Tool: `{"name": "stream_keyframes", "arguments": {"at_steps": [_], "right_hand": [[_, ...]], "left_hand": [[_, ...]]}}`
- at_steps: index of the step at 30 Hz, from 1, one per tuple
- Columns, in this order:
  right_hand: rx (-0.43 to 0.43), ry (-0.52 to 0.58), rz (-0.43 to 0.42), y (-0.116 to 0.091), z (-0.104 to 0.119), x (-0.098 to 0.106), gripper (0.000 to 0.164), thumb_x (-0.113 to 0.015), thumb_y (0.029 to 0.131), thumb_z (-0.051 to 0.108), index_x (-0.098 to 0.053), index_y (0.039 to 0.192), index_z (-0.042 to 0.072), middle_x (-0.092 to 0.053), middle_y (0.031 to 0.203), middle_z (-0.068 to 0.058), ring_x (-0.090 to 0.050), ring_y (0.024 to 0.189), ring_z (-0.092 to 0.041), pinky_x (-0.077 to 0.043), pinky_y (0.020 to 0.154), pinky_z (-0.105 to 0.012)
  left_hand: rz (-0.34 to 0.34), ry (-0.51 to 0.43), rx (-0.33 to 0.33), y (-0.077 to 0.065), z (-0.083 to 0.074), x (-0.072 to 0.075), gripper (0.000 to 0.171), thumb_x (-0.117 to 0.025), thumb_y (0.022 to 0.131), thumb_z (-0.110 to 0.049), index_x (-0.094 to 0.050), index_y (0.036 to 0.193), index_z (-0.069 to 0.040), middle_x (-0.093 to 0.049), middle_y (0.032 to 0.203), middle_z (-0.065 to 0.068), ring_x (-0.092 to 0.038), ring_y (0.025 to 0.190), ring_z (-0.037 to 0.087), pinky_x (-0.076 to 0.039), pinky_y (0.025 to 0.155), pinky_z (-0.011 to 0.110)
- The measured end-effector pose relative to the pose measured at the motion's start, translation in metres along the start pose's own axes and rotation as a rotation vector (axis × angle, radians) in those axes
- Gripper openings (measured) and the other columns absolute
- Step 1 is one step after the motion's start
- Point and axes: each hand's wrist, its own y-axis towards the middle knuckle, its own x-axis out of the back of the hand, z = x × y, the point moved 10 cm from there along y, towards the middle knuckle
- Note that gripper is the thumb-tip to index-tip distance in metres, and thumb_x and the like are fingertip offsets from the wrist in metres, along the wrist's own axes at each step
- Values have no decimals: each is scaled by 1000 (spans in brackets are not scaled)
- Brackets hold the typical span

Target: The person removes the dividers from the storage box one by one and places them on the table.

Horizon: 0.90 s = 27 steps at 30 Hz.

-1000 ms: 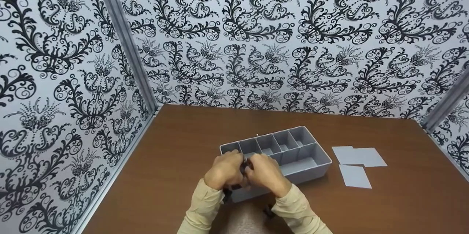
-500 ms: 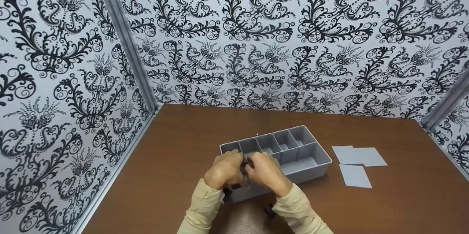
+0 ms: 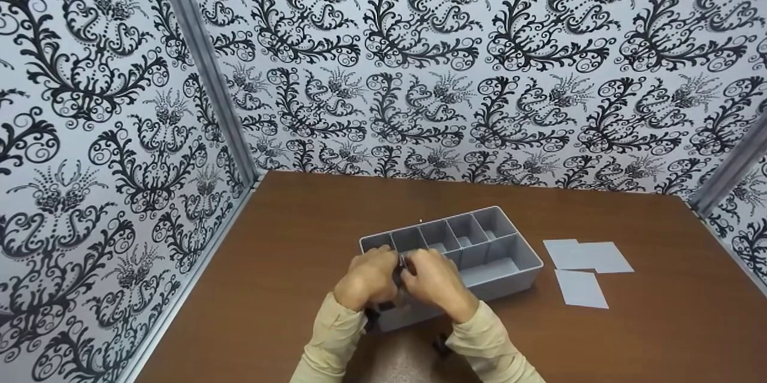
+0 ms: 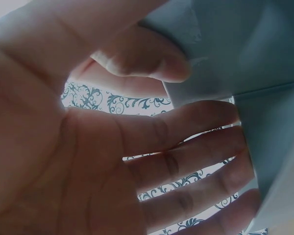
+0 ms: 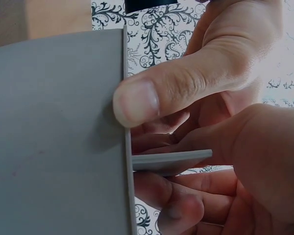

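Observation:
A light grey compartment organizer box [image 3: 506, 294] stands askew on the table, its small compartments along the far side and a longer one in front. Both hands are at its near left part. My right hand [image 3: 436, 278] grips the near wall; in the right wrist view its thumb [image 5: 139, 103] presses the outer face just below the rim, fingers behind. From the inner side of that rim a thin divider [image 5: 174, 160] sticks out, between parts of my left hand [image 5: 269, 156]. In the left wrist view that left hand has its thumb [image 4: 174, 68] on one grey panel [image 4: 225, 54] and its fingertips along another panel's edge.
Three white paper sheets [image 3: 581, 288] lie right of the box, two of them overlapping. The brown table [image 3: 299, 221] runs back to patterned walls [image 3: 419, 101]. Dark wrist gear [image 3: 442, 344] shows at the right cuff.

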Motion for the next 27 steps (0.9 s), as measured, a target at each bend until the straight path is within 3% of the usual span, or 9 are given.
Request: {"name": "stream_keyframes", "arguments": {"at_steps": [13, 27], "right_hand": [[13, 15, -20, -1, 1, 4, 9, -68, 78, 10, -66, 70, 14, -65, 66, 1, -57, 59, -14, -46, 49, -38], [13, 8, -44, 0, 1, 8, 7, -68, 79, 12, -67, 72, 13, -64, 65, 2, -60, 61, -15, -47, 52, -38]], "left_hand": [[20, -7, 17, 1, 0, -2, 68, -95, 52, -38, -69, 108, -9, -61, 96, 0, -62, 96, 25, -53, 86, 45], [17, -20, 23, 1, 0, -1, 67, -95, 52, -39, -70, 108, -10, -63, 101, 4, -62, 98, 27, -52, 87, 45]]}}
